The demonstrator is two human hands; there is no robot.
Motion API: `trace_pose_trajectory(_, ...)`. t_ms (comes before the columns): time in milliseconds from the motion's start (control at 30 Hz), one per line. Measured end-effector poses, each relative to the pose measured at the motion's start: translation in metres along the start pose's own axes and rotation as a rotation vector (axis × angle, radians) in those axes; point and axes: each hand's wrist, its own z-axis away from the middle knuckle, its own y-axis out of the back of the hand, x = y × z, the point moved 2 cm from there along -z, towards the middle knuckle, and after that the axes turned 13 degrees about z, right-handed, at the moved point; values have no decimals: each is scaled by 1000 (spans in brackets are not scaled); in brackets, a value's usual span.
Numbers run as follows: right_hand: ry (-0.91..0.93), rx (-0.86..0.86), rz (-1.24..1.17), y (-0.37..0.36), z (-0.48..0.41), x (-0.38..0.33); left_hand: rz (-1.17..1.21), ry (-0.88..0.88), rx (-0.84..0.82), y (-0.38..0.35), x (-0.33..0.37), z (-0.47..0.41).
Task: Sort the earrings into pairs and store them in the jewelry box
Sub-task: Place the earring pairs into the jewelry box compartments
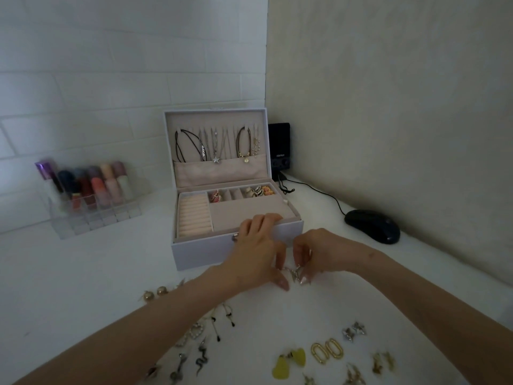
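A white jewelry box [194, 252] stands open on the table, necklaces hanging in its lid and a few earrings in its back compartments [259, 191]. Just in front of it my left hand [259, 250] and my right hand [319, 252] meet over small silver earrings [294, 273], both pinching them with the fingertips. Many loose earrings lie nearer to me: yellow hearts [288, 362], gold oval hoops [327, 351], silver star-like studs [353, 332], silver snakes [200, 357], gold balls [155, 293].
A clear organizer with lipsticks [91, 195] stands at the left by the tiled wall. A black mouse [372, 225] with its cable lies at the right, and a small black speaker [279, 148] stands behind the box.
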Motion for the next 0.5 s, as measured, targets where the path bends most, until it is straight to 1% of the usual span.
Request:
trace_pose_trajectory(133, -1, 13, -196, 8, 0, -1, 56, 23, 38, 0, -2, -3)
trace_pose_trajectory(300, 40, 80, -368, 32, -3, -3, 184, 12, 104, 12, -10, -8)
trace_pose_trajectory(400, 73, 175, -485, 47, -10, -4, 202, 36, 187, 32, -23, -17)
trace_pose_trajectory(500, 66, 300, -590, 60, -24, -3, 285, 84, 306, 55, -42, -26)
